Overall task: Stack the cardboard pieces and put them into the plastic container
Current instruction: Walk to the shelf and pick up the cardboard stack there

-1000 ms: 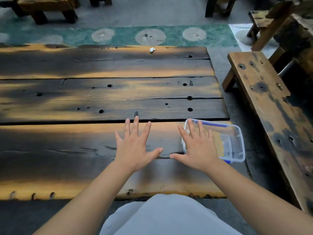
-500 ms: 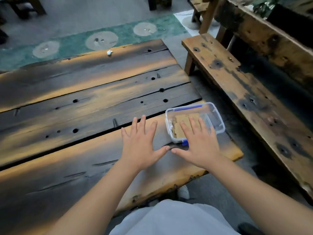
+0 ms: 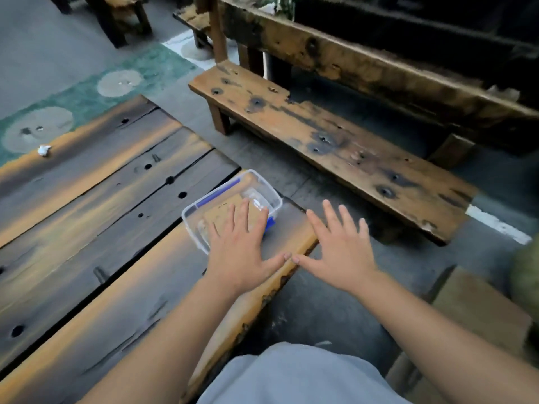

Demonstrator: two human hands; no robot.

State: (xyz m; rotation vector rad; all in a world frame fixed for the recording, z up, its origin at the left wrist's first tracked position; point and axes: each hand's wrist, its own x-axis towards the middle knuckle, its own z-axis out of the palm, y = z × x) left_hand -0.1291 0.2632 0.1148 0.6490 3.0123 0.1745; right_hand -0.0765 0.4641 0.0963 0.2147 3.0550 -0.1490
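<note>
Cardboard pieces [image 3: 230, 212] inside plastic container [image 3: 262, 182], no readable writing

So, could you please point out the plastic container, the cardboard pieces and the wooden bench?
plastic container [image 3: 272, 196]: head view, far clear rim.
cardboard pieces [image 3: 221, 212]: head view, top brown face.
wooden bench [image 3: 329, 144]: head view, middle of the seat plank.

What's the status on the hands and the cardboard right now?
Both hands open, holding nothing: left hand over the plastic container, right hand past the table edge. Cardboard pieces lie inside. Nothing in the way.
</note>
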